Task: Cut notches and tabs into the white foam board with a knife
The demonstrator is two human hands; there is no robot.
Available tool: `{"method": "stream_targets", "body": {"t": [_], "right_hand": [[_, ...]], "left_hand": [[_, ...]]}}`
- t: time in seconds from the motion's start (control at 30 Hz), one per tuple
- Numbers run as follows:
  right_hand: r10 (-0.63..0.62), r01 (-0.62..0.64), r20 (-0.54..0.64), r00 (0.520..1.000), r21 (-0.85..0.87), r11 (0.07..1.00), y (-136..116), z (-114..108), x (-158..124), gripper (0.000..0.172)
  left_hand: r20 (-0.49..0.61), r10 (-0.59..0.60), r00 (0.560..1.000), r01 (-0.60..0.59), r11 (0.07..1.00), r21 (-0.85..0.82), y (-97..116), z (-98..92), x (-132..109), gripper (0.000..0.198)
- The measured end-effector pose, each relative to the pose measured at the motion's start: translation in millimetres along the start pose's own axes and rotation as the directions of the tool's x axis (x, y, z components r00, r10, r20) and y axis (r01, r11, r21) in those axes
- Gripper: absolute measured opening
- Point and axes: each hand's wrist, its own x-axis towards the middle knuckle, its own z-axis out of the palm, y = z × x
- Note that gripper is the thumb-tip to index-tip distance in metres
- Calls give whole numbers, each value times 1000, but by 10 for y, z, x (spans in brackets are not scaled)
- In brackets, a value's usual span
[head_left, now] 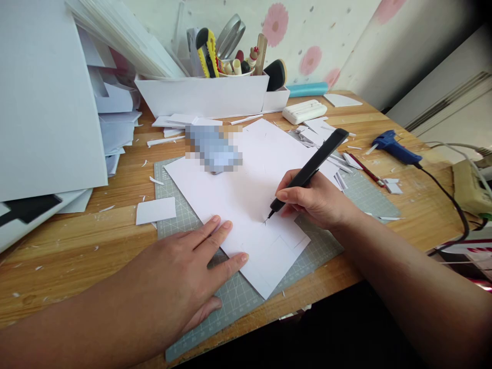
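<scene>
A sheet of white card (246,195) lies slanted on a grey-green cutting mat (180,189), with a few faint lines and tick marks on it. My left hand (200,261) rests at the card's near left edge, fingers spread and fingertips on it, holding nothing. In my right hand (311,197) is a slim black craft knife (307,171), gripped like a pen. Its thin metal tip meets the card at a small mark near the middle. A blurred-out bluish object (213,148) sits on the card's far left part.
White paper scraps (307,133) and a pencil (365,169) lie right of the card. A blue glue gun (400,148) with its cord is farther right. Behind stands a white box (203,97) of tools; a white block (304,111) lies nearby. Large white boards (46,102) stand at left.
</scene>
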Motion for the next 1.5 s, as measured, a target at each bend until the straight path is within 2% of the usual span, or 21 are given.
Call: {"method": "stream_targets", "body": {"t": [0.27,0.47,0.53,0.6,0.67,0.8,0.93,1.03,1.13,1.2,1.27,1.5], "right_hand": [[-1,2,-28,1000,49,999,20,6,10,19],[-23,24,-13,1000,103,994,54,-1,-12,22],[-45,55,-59,997,192,980,49,13,-38,24],[-65,112,-166,984,293,950,37,37,-74,27],[-108,194,-277,955,302,933,44,64,-118,32],[-352,371,-378,856,-23,928,167,114,-210,31],[-497,435,-344,797,-244,867,314,169,-286,24],[-622,471,-327,711,-435,767,345,208,-323,20],[-740,501,-233,631,-606,618,331,227,-348,14],[-769,507,-162,618,-665,548,325,229,-362,15],[-773,505,-126,622,-690,519,329,228,-372,16],[-746,486,-100,659,-700,523,353,227,-365,16]], "left_hand": [[-23,-2,1000,2,1000,0,7,12,8,44],[21,-9,1000,9,1000,-11,26,-45,20,43],[13,-16,1000,16,1000,-23,31,-60,26,43],[10,-26,1000,26,999,-30,37,-65,29,44],[-1,-34,999,34,999,-32,40,-62,32,45],[-61,82,995,-83,996,-15,28,-41,37,45],[-74,119,990,-119,993,8,15,-20,28,47],[-85,114,990,-113,993,16,15,4,15,49],[-83,95,992,-94,995,18,17,28,3,51],[-65,87,994,-86,996,17,15,39,-2,53],[-52,88,995,-88,996,14,13,44,-4,53],[-59,100,993,-99,995,22,7,58,-5,54]]}}
